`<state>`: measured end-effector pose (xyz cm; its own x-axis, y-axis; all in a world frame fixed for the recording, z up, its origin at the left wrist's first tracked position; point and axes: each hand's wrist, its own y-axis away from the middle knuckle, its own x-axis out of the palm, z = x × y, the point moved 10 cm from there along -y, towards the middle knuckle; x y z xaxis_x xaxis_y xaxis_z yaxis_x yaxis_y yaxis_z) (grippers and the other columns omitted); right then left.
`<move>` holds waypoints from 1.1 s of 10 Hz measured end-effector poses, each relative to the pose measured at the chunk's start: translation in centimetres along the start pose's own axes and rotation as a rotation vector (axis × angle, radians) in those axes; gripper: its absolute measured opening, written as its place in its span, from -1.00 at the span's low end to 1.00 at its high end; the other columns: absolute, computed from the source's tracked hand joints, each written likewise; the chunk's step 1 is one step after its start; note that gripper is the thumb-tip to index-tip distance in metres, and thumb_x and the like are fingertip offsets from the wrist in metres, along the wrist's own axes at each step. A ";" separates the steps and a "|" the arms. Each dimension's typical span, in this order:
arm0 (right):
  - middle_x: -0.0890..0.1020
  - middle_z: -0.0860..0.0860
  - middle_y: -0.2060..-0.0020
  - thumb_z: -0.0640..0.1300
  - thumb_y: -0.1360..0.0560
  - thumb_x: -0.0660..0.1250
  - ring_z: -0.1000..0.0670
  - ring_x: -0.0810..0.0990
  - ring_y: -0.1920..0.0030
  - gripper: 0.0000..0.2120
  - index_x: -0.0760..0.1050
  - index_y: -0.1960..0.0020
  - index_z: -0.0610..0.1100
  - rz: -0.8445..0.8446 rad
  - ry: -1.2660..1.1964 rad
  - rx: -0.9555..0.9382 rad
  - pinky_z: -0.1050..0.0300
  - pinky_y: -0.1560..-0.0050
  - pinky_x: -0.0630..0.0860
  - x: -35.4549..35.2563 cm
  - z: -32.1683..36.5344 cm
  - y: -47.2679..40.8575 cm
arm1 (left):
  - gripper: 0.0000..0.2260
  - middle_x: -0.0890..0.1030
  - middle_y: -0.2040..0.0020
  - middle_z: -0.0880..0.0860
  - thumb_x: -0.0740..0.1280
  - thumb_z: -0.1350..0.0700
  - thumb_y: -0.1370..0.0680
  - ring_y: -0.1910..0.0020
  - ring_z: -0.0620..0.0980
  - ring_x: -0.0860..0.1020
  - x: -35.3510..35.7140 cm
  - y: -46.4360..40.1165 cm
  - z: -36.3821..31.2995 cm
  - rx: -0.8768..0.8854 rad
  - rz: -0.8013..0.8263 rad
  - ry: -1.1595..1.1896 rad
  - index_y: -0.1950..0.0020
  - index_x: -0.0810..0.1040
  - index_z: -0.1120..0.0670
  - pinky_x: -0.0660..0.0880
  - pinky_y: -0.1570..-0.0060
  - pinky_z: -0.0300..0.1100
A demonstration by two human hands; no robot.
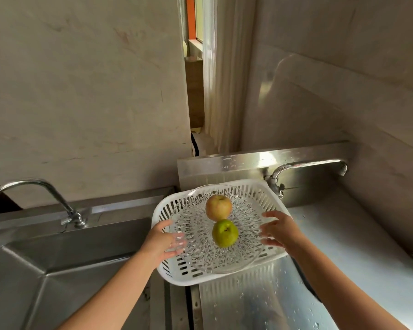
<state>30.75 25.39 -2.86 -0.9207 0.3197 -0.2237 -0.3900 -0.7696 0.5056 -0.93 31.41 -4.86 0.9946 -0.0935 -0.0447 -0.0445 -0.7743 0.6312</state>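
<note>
Head view: the left hand (161, 239) pinches one rim of the glass plate (200, 253), thumb above, fingers below; the right hand (280, 231) curls round the opposite rim. Between the hands, the plate lies tilted over the white basket (174, 272), the green apple (225, 233) touching the reddish apple (218, 207) beyond it. Both fruits sit loose, so more tilt could roll them off, or slick glass could slip from the fingers

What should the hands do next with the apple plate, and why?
Probably hold the glass plate level and move it slowly. The left hand grips one rim, the right hand is at the other, and a reddish apple and a green apple lie loose on it above the white basket, so any tilt could roll them.
</note>
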 end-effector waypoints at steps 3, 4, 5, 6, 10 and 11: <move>0.59 -0.25 0.05 -0.48 -0.40 0.30 -0.12 0.63 0.24 -0.56 0.42 -0.23 -0.21 0.020 0.041 0.018 0.16 0.45 0.63 0.1 -0.5 0.1 | -0.51 0.62 0.05 0.16 0.24 0.40 -0.49 0.15 0.09 0.64 0.2 -0.2 0.2 -0.013 0.014 0.005 -0.36 0.35 0.04 0.57 0.26 -0.07; 0.59 -0.27 0.01 -0.47 -0.40 0.30 -0.12 0.63 0.23 -0.55 0.41 -0.25 -0.22 0.027 0.051 0.020 0.17 0.46 0.62 0.3 -0.3 0.3 | -0.50 0.62 0.04 0.16 0.26 0.39 -0.49 0.12 0.10 0.64 0.2 0.0 0.0 -0.026 0.027 0.015 -0.37 0.33 0.04 0.57 0.25 -0.06; 0.59 -0.26 0.01 -0.46 -0.41 0.30 -0.14 0.62 0.18 -0.55 0.40 -0.27 -0.21 0.018 0.051 0.025 0.12 0.37 0.63 0.3 -0.2 0.5 | -0.46 0.61 0.05 0.16 0.29 0.39 -0.47 0.14 0.09 0.63 0.2 0.4 -0.1 -0.027 0.038 0.006 -0.40 0.30 0.05 0.57 0.26 -0.07; 0.60 -0.26 0.00 -0.45 -0.42 0.30 -0.15 0.62 0.15 -0.55 0.40 -0.27 -0.20 0.018 0.052 0.029 0.04 0.26 0.62 0.3 -0.3 0.6 | -0.43 0.61 0.09 0.15 0.29 0.40 -0.46 0.15 0.08 0.63 0.2 0.7 0.1 -0.033 0.046 0.000 -0.41 0.28 0.06 0.56 0.28 -0.07; 0.62 -0.34 -0.02 -0.44 -0.40 0.32 -0.22 0.65 0.12 -0.54 0.39 -0.28 -0.25 0.034 0.217 -0.009 -0.04 0.12 0.62 -1.2 1.6 2.8 | -0.36 0.57 -0.13 0.29 0.32 0.37 -0.45 0.02 0.17 0.60 -1.5 4.9 -1.7 -0.018 0.092 -0.131 -0.46 0.17 0.09 0.56 0.11 0.01; 0.62 -0.30 0.02 -0.43 -0.40 0.34 -0.15 0.64 0.17 -0.54 0.41 -0.28 -0.25 0.061 0.229 -0.073 0.09 0.30 0.66 -1.8 4.0 4.9 | -0.40 0.57 -0.15 0.28 0.34 0.34 -0.46 0.02 0.16 0.60 -2.1 7.3 -4.5 0.055 0.118 -0.178 -0.45 0.22 0.11 0.55 0.05 0.02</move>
